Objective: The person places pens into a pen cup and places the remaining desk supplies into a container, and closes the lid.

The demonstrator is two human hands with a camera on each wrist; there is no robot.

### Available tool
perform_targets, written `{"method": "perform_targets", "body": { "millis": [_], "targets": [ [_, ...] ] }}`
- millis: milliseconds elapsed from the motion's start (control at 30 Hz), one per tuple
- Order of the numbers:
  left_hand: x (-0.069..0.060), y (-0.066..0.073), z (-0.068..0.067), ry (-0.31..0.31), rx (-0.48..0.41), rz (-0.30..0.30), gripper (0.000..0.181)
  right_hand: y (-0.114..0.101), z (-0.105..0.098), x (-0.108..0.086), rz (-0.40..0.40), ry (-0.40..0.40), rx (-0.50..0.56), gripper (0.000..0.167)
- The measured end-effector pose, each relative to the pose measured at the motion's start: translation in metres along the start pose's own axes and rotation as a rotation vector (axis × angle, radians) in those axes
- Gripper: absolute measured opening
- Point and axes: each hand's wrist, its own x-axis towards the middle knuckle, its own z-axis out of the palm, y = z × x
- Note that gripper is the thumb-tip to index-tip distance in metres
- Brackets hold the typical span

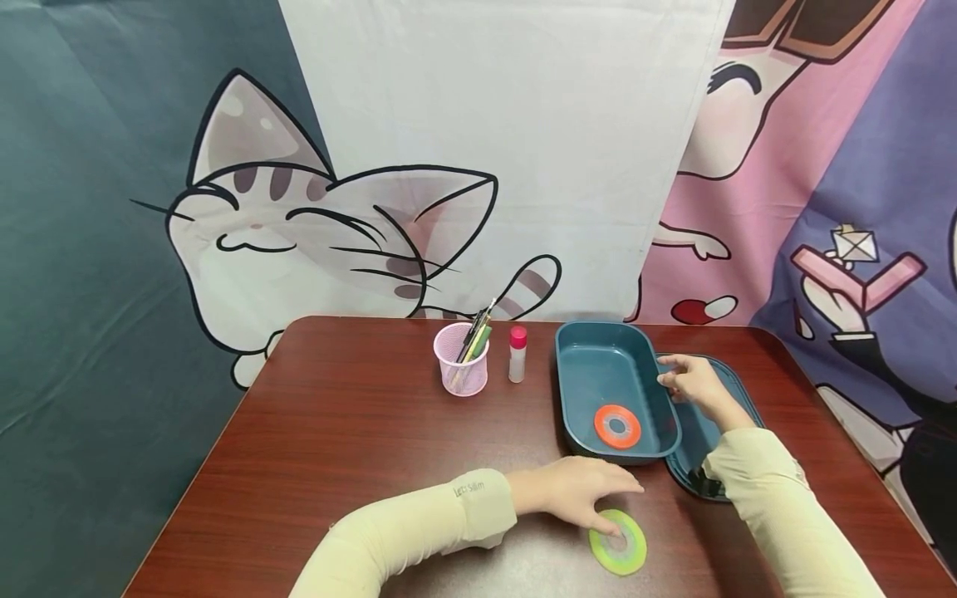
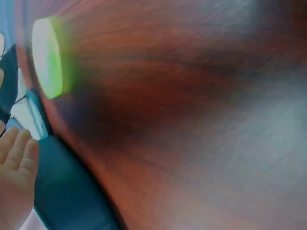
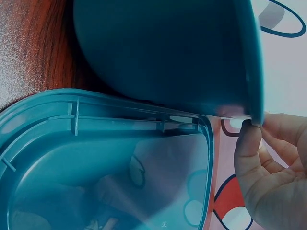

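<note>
Right wrist view: the rim of a teal box is pinched between the thumb and fingers of the right hand. From the head view, this grip is seen on the box's right-hand rim. The left hand is held with thumb and fingers apart, and its thumb is seen over a yellow-green ring in front of the box; whether the ring is touched cannot be told. An orange-red ring is contained in the box, near its front end. Just beside the box, a teal lid is laid under the right forearm. Farther left, a glue stick with a red cap is stood upright, and pens are held in a pink mesh cup. All are borne by a reddish-brown table, backed by a cartoon-printed cloth.
</note>
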Motion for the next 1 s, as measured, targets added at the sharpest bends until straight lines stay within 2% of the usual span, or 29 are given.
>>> {"method": "perform_targets", "body": {
  "millis": [100, 200, 367, 533, 667, 1000],
  "targets": [
    [0.0, 0.001, 0.007, -0.099, 0.009, -0.008, 0.07, 0.001, 0.0, 0.0, 0.003, -0.001, 0.009, 0.045],
    [-0.001, 0.002, 0.015, -0.152, 0.032, -0.021, 0.077, 0.001, 0.0, 0.0, 0.004, -0.003, 0.013, 0.045],
    [-0.001, 0.003, 0.023, -0.169, 0.092, -0.021, 0.084, 0.002, 0.001, 0.0, 0.009, -0.003, 0.012, 0.045],
    [0.001, 0.004, 0.027, -0.198, 0.138, -0.006, 0.083, 0.0, 0.0, 0.0, 0.016, -0.006, 0.021, 0.046],
    [0.002, 0.003, 0.03, -0.196, 0.168, 0.006, 0.079, -0.002, 0.0, -0.001, 0.019, -0.01, 0.026, 0.046],
    [0.001, 0.002, 0.031, -0.129, 0.158, 0.026, 0.072, -0.002, 0.0, -0.001, 0.023, -0.012, 0.023, 0.046]
  ]
}}
